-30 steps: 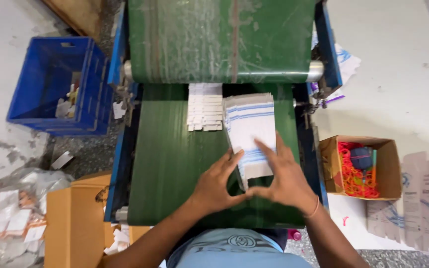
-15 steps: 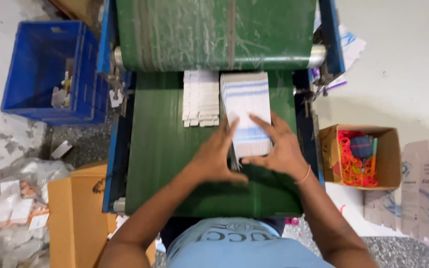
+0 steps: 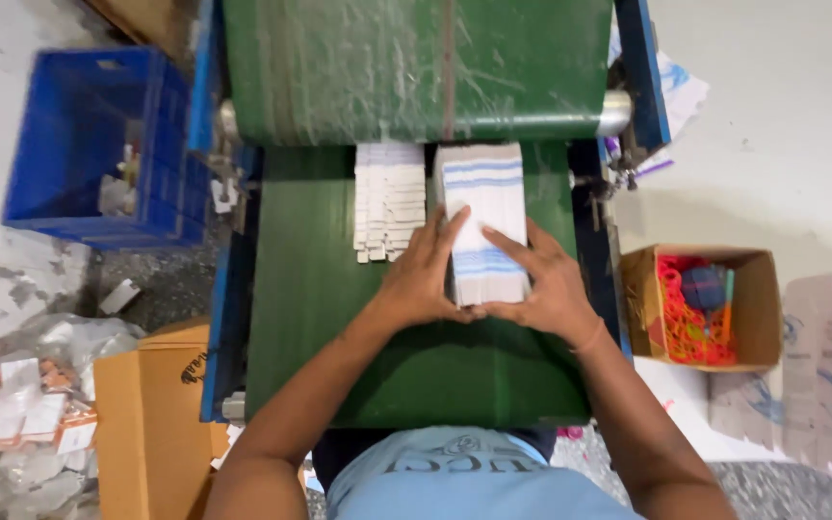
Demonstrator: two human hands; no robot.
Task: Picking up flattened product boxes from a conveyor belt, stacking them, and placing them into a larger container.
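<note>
On the green surface [image 3: 339, 327], the left hand [image 3: 426, 274] and right hand [image 3: 546, 284] have slid forward, now clasping the striped stack of flat cartons [image 3: 483, 207] from both sides.

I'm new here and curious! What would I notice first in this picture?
Two hands, the left hand and right hand, press around a white stack with blue stripes on the green belt. A shorter row of white flat cartons lies left of it, and a blue crate sits far left.

Even, bright overhead light with soft shadows; the view is slightly blurred, with faint glare on the green belt [image 3: 416, 67].
</note>
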